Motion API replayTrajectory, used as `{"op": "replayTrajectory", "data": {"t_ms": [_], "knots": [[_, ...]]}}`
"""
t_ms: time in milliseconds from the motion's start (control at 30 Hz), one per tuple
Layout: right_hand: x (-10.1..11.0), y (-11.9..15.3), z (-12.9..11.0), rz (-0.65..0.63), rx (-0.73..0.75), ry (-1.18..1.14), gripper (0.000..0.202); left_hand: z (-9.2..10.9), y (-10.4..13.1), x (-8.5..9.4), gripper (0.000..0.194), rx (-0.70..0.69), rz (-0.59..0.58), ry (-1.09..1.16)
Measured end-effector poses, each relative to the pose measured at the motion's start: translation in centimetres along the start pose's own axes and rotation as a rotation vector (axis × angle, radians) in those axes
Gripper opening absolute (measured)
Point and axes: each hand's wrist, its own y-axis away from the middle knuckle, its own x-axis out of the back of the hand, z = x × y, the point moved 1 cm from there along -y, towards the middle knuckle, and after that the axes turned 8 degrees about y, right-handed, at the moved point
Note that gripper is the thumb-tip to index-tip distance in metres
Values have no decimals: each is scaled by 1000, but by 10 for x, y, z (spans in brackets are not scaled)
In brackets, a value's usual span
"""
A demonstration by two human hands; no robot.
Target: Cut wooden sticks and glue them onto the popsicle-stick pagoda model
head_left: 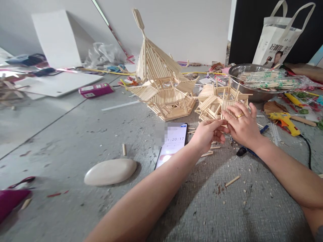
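Note:
In the head view, my left hand (211, 135) is closed in a pinch, its fingertips meeting those of my right hand. My right hand (243, 126), with a ring on one finger, has its index finger bent towards that spot and its other fingers fanned. Whatever the fingertips hold is too small or hidden to name. Just behind them stands a low model of wooden sticks (210, 101), partly covered by my right hand. To its left is a taller stick pavilion (161, 95) with a pointed roof. Short loose sticks (208, 153) lie under my hands.
A lit phone (174, 143) lies left of my hands, near a smooth pale stone-like object (111, 172). On the right are a yellow glue gun (285, 121) with a black cord and a metal bowl (259, 95) holding bagged sticks. A tote bag (277, 38) stands behind.

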Motion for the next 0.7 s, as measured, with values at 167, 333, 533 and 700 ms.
{"op": "replayTrajectory", "data": {"t_ms": [167, 333, 533, 700], "knots": [[1, 1, 0, -11, -2, -6, 33, -3, 0, 1, 14, -23, 6, -34], [1, 2, 0, -15, 1, -9, 34, -4, 0, 1, 15, -52, 51, -76], [2, 2, -1, -9, 3, 1, 33, -4, 0, -1, 18, -53, 71, -91], [3, 1, -1, -2, 3, -2, 34, -4, 0, 0, 21, -40, 71, -85]]}}
